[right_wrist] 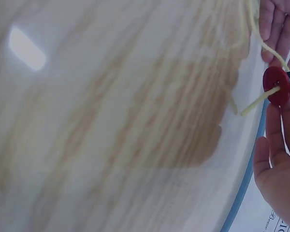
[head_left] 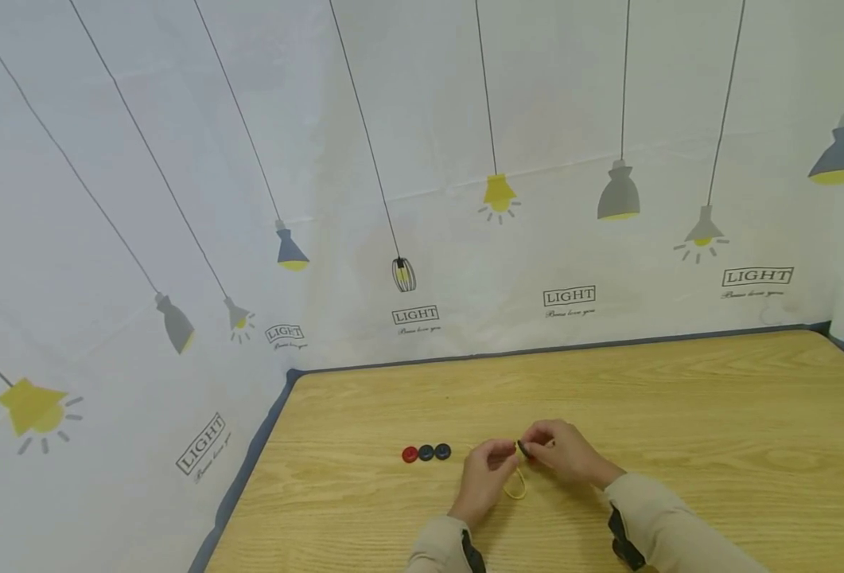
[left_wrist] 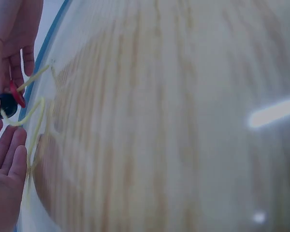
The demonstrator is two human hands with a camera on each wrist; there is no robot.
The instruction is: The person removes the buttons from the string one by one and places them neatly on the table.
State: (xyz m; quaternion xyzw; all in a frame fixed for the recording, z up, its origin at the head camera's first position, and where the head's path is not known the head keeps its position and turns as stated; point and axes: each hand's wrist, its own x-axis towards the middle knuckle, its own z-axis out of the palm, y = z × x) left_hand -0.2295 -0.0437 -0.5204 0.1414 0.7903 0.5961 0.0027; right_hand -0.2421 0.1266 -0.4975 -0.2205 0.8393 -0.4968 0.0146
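My right hand (head_left: 565, 452) pinches a black button (head_left: 523, 450) together with a red button (right_wrist: 277, 86), the two lying almost against each other. A yellow cord (head_left: 515, 495) runs through the red button's middle, and a short length sticks out past it. From the black button (left_wrist: 7, 105) the cord drops in a loop below the hands. My left hand (head_left: 486, 477) comes in close from the other side, its fingertips on the cord beside the black button. Its thumb is partly cut off in the left wrist view, so the exact grip is hard to see.
Left of the hands, a red button (head_left: 410, 454) and two dark buttons (head_left: 434, 452) lie in a row on the wooden table (head_left: 364, 525). A white wall cloth (head_left: 450, 239) printed with lamps stands behind the table's far edge.
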